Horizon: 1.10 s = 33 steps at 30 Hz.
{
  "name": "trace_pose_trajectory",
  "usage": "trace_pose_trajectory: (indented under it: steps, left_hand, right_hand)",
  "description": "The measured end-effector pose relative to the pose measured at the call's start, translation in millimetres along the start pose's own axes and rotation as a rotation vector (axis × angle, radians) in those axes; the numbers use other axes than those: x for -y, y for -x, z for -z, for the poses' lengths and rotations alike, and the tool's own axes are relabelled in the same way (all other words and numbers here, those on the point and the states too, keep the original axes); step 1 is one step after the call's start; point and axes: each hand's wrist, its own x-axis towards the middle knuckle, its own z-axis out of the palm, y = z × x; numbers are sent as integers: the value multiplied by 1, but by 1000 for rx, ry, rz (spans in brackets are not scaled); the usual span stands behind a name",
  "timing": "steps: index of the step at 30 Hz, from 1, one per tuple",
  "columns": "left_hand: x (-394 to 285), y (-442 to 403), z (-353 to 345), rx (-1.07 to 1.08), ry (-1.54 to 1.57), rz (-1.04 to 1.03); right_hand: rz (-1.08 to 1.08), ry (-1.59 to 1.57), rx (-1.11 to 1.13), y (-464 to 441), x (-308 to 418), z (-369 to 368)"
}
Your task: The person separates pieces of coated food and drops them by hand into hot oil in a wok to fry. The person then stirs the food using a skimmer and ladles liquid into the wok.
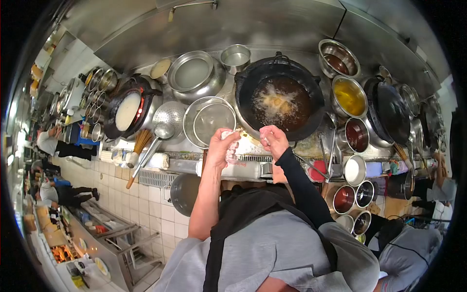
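Note:
My left hand (225, 145) is closed around pale pink raw pieces (231, 155), just below a round wire strainer (210, 121). Beside it, my right hand (274, 141) pinches a small pink piece (264, 135) between thumb and fingers. Both hands are over the front edge of the stove, in front of a large black wok (247, 100). Dark oil bubbles in the wok around light golden pieces (281, 103). The two hands are apart from each other.
A perforated ladle (168, 117) and a bamboo brush (141, 142) lie to the left. Steel bowls of yellow liquid (349, 97) and red sauce (356, 135) stand right of the wok. Another wok (129, 111) holds white liquid. A person (408, 253) is at the lower right.

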Motion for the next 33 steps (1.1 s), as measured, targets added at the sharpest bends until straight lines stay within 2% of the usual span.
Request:
trace_pose_trajectory:
  steps: [3, 6, 9, 16, 19, 22, 25, 26, 29, 33]
  left_hand:
    - [9, -4, 17, 11, 148, 65]
    - [20, -9, 24, 7, 251, 121]
    - [24, -11, 26, 2, 314, 144]
    - [24, -12, 30, 95, 402, 168]
    - [28, -16, 32, 116, 451, 193]
    - [29, -17, 30, 110, 476, 211]
    - [34, -20, 33, 139, 481, 202]
    - [37, -22, 34, 160, 482, 197]
    - [34, -17, 25, 129, 494, 191]
    - [29, -10, 19, 132, 547, 149]
  right_hand:
    - [-21, 84, -37, -4, -13, 13]
    - [-69, -284, 6, -3, -14, 16]
    - [-72, -291, -43, 9, 6, 2]
    - [-63, -122, 115, 8, 1, 26]
    - [96, 274, -99, -13, -22, 42]
    - [415, 1206, -337, -28, -24, 56]
    - [87, 1587, -160, -34, -7, 56]
    - [-195, 1690, -5, -53, -1, 57]
    - [-77, 1617, -44, -56, 0, 49]
    - [257, 835, -77, -64, -34, 42]
